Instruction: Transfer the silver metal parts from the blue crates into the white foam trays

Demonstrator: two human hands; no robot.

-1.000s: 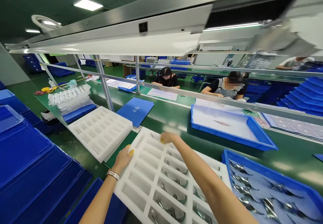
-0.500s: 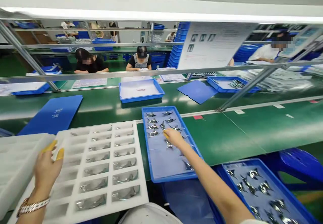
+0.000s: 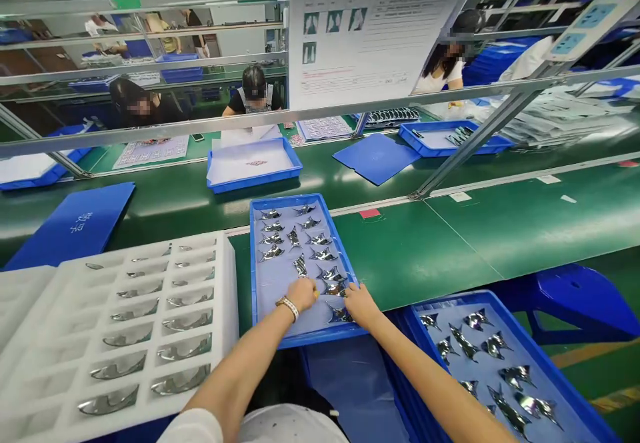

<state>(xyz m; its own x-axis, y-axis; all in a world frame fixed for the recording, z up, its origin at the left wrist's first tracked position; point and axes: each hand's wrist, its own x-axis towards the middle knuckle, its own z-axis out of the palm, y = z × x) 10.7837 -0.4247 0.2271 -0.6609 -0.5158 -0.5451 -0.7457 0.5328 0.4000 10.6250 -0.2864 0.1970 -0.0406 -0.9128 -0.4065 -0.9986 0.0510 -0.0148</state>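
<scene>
Two bare hands reach over a blue tray [image 3: 253, 270] on the green table [image 3: 450, 250]. The hands are near each other but apart, with a small gap between them. The left hand [image 3: 301, 292] has its fingers curled in, and a bit of yellow shows on a fingertip. A bracelet [image 3: 289, 308] is on that wrist. Just past the knuckles lies a shiny piece [image 3: 300, 265]. I cannot tell if the left hand is holding anything, because its fingers hide what is under them.

The right hand [image 3: 363, 304] comes in over the right edge of the tray. Its fingers are bent, and the tips are right by a shiny bent piece [image 3: 334, 288]. I cannot tell if they pinch it or just touch it. Another bent piece [image 3: 339, 313] lies just below, near the tray's corner.

More shiny pieces lie in rows on the tray, four of them down its left side. To the left is a thick white foam tray [image 3: 229, 296], with curved shiny pieces [image 3: 183, 381] in many of its slots. Lower down on the right, a second blue tray [image 3: 554, 365] holds more shiny pieces, and a blue stool [image 3: 575, 303] is close by.
</scene>
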